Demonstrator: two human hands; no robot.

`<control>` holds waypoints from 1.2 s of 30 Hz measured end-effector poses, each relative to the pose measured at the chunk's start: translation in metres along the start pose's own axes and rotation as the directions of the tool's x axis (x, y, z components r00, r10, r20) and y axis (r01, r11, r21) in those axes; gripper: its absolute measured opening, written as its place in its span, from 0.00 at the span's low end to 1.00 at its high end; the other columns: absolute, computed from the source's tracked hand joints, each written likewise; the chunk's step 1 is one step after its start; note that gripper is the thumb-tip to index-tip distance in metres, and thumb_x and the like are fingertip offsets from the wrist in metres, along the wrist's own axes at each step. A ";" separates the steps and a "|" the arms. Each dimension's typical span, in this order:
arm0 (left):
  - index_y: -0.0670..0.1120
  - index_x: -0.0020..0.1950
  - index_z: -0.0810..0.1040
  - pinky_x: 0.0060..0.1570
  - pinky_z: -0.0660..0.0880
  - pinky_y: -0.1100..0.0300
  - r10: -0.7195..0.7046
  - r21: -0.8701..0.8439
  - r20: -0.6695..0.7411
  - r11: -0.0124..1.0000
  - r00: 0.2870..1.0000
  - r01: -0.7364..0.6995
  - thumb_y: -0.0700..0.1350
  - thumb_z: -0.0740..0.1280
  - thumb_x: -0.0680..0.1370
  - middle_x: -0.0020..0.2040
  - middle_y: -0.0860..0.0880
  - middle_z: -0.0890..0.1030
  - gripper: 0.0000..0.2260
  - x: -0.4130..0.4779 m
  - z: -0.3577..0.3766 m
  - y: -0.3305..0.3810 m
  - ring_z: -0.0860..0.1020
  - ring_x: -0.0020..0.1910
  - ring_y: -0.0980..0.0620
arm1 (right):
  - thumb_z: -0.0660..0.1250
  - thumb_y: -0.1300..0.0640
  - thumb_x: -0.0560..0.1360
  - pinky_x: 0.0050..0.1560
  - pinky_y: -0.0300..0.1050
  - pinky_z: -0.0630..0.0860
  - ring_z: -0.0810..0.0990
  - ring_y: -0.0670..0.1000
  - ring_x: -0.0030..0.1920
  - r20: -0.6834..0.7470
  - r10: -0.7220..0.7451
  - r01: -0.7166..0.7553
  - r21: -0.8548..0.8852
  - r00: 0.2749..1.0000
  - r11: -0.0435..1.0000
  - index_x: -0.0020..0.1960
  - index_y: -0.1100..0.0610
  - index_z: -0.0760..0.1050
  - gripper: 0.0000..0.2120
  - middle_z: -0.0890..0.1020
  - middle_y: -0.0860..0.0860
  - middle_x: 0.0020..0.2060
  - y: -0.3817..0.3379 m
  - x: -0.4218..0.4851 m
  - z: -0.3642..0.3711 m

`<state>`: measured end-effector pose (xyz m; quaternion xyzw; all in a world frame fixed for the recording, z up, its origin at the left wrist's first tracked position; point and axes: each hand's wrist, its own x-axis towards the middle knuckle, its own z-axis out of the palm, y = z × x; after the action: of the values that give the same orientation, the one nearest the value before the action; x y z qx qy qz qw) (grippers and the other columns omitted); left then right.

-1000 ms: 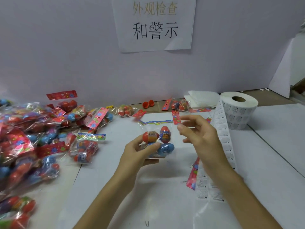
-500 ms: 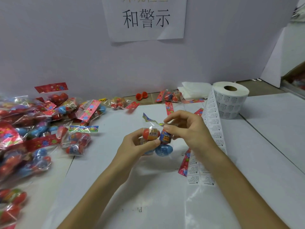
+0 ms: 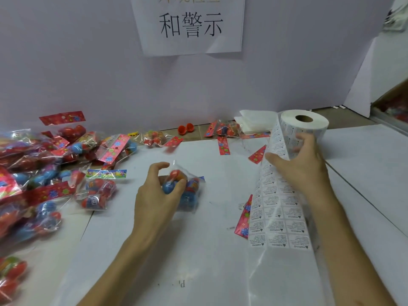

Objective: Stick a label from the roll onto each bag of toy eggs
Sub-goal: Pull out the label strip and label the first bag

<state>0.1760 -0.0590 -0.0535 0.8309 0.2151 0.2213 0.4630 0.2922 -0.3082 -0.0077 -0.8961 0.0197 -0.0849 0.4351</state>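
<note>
The bag of toy eggs [image 3: 191,191] lies on the white sheet [image 3: 198,250] near the middle of the table. It is a clear bag with red and blue eggs inside. We see the left hand [image 3: 154,195] over its left side, fingers and thumb curled round the eggs through the plastic.

To the right, the strip of labels [image 3: 273,208] runs from the label roll [image 3: 318,127] down toward the near edge, printed with small warning stickers in three columns. The right hand [image 3: 302,164] grasps this strip just below the roll, thumb on the printed face and fingers wrapped behind. The picture is blurred there, so we cannot tell whether the fingertips also touch the roll. A red header card [image 3: 244,219] lies partly under the strip's left edge.

On the left, a pile of bagged eggs [image 3: 33,164] covers the table. By the wall lie two red egg halves [image 3: 186,128] and another bag [image 3: 225,129]. A paper sign [image 3: 189,25] hangs above.
</note>
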 end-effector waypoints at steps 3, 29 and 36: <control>0.51 0.76 0.68 0.70 0.71 0.45 0.108 0.299 -0.046 0.950 0.993 -0.090 0.52 0.76 0.76 0.75 0.47 0.73 0.31 -0.002 -0.001 0.003 0.72 0.71 0.44 | 0.77 0.47 0.72 0.56 0.50 0.74 0.78 0.54 0.59 0.195 0.087 -0.122 0.173 0.977 0.977 0.73 0.49 0.64 0.35 0.78 0.51 0.65 -0.004 -0.003 -0.002; 0.55 0.73 0.69 0.58 0.82 0.49 -0.026 -0.545 0.609 0.713 0.793 0.442 0.30 0.70 0.75 0.57 0.43 0.86 0.32 -0.034 0.013 0.031 0.85 0.57 0.43 | 0.74 0.60 0.75 0.63 0.45 0.75 0.77 0.44 0.60 -0.094 -0.362 0.371 0.342 0.928 0.863 0.63 0.49 0.74 0.20 0.79 0.43 0.59 -0.031 -0.031 0.021; 0.58 0.72 0.71 0.47 0.81 0.58 -0.032 -0.582 0.507 0.725 0.861 0.369 0.34 0.72 0.77 0.54 0.42 0.87 0.29 -0.034 0.013 0.030 0.86 0.53 0.44 | 0.77 0.50 0.69 0.52 0.42 0.73 0.77 0.48 0.48 0.219 -0.742 0.709 0.218 0.634 0.670 0.45 0.46 0.82 0.06 0.81 0.42 0.42 -0.038 -0.045 0.012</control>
<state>0.1608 -0.1012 -0.0395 0.6107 0.0972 0.0250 0.7855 0.2480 -0.2704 0.0092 -0.8046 -0.4111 -0.1216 0.4110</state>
